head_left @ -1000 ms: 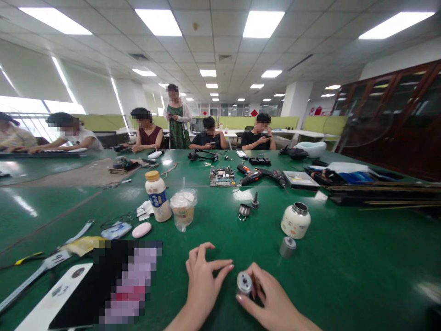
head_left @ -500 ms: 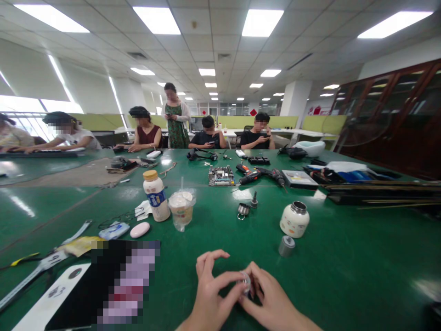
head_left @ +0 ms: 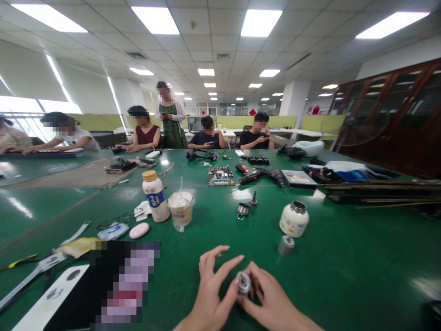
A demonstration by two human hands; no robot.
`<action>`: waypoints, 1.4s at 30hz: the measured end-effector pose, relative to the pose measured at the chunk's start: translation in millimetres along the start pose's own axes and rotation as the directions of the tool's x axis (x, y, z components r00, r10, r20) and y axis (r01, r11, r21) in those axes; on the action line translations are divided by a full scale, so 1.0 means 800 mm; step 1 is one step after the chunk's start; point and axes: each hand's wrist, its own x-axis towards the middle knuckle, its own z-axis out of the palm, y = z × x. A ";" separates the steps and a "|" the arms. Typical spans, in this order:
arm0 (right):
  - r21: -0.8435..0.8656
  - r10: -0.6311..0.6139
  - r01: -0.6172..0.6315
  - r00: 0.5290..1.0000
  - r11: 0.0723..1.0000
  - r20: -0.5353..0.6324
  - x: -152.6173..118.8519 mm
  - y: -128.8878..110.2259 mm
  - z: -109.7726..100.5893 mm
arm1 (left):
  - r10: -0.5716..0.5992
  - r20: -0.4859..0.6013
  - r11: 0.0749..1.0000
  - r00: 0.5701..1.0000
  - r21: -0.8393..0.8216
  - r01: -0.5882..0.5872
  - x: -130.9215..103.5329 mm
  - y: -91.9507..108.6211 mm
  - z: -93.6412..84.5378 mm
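My right hand (head_left: 267,294) grips a small silver cylindrical metal part (head_left: 244,282) between thumb and fingers. Its round end face, with a dark centre and small dark holes, is turned up. My left hand (head_left: 215,285) is open beside it, the index and other fingers raised and spread. The left thumb tip lies at the part's left edge. Beyond my right hand stands a short grey metal cylinder (head_left: 286,246), just in front of a lidless cream flask (head_left: 294,219) with a face drawn on it. The lower side of the held part is hidden by my fingers.
Farther off are a steel cup-like piece (head_left: 243,210), a dark fitting (head_left: 254,200), a circuit board (head_left: 221,176) and power drills (head_left: 250,177). A milk tea bottle (head_left: 156,197) and plastic drink cup (head_left: 181,210) stand left. A tablet-like screen (head_left: 77,285) lies nearer. Several people sit or stand across the table.
My left index finger has lifted off the part and straightened, so more of the end face shows. My right hand keeps its grip. The standing person has shifted slightly left.
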 end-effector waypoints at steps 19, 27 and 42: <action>-0.047 0.056 -0.054 0.997 0.997 0.051 0.001 -0.015 -0.010 | -0.253 -0.118 0.883 0.960 0.377 0.279 0.009 -0.038 0.008; -0.042 0.055 -0.053 0.997 0.998 0.048 -0.001 -0.010 -0.007 | -0.142 -0.171 0.940 0.975 0.286 0.187 0.010 -0.025 0.004; -0.017 -0.004 0.004 1.000 1.000 0.014 0.001 -0.009 -0.004 | 0.046 -0.128 0.993 0.991 0.113 -0.031 -0.002 -0.007 0.006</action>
